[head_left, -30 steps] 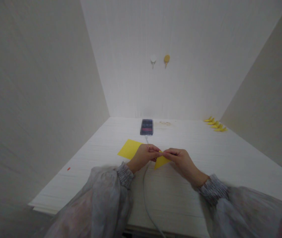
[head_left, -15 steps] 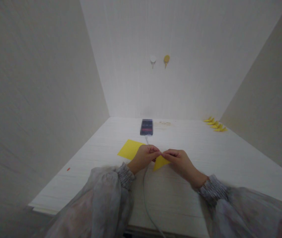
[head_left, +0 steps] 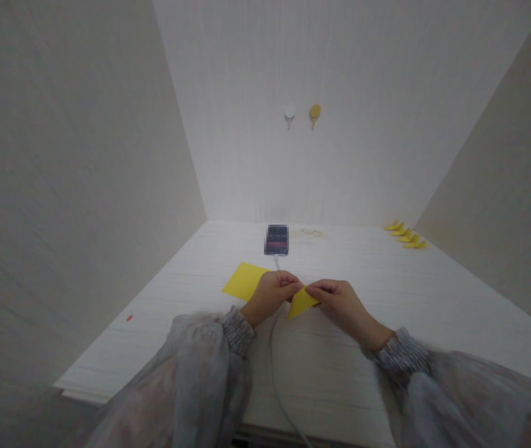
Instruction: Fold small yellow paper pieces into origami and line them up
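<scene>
A small folded piece of yellow paper (head_left: 301,302) is held up between my two hands, one corner pointing down toward me. My left hand (head_left: 275,290) pinches its upper left edge with thumb and forefinger. On the other side, my right hand (head_left: 335,300) grips the upper right edge the same way, fingertips close to those of the left. Flat on the table, partly behind my left hand, lies a yellow paper sheet (head_left: 243,281). How the held paper is folded underneath is hidden by my fingers.
A phone (head_left: 277,239) stands near the back wall, its cable (head_left: 273,367) running toward me beneath the hands. Several folded yellow paper pieces (head_left: 405,235) sit in a row at the back right. An orange scrap (head_left: 129,318) lies left. Two hooks (head_left: 314,112) hang on the wall.
My fingertips have parted slightly, and more of the folded paper's upper edge shows between them. Both hands otherwise stay in place.
</scene>
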The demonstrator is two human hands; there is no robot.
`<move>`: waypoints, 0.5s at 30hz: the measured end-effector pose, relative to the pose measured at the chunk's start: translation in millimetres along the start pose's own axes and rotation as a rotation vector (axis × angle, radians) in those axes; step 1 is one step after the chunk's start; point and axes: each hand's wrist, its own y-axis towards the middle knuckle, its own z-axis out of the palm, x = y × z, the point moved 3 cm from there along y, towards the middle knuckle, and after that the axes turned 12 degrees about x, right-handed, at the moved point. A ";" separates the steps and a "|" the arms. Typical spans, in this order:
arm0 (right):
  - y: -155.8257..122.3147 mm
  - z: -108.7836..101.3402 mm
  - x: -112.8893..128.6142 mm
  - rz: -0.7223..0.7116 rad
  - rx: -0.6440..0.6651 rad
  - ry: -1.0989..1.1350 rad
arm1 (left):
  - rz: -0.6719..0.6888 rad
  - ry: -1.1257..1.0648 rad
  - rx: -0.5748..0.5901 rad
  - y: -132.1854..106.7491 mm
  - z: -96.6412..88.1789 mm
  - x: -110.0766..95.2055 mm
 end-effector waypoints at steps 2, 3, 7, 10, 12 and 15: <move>-0.5 -0.4 0.6 -0.011 0.009 -0.010 | -0.012 -0.012 0.010 0.1 0.2 0.2; -0.7 -0.6 0.6 -0.019 0.013 -0.019 | -0.019 -0.007 0.024 0.3 0.5 0.5; -1.1 0.2 0.6 -0.045 0.032 -0.073 | -0.043 0.053 0.076 1.8 1.2 3.4; -1.2 1.8 1.4 -0.045 0.040 -0.090 | -0.037 0.048 0.067 2.7 0.2 5.7; -0.6 2.1 0.5 -0.026 0.039 -0.075 | -0.033 0.036 0.051 2.7 -0.7 6.1; 1.0 0.3 -3.7 0.006 0.027 -0.066 | -0.030 0.046 0.016 2.0 -2.4 4.7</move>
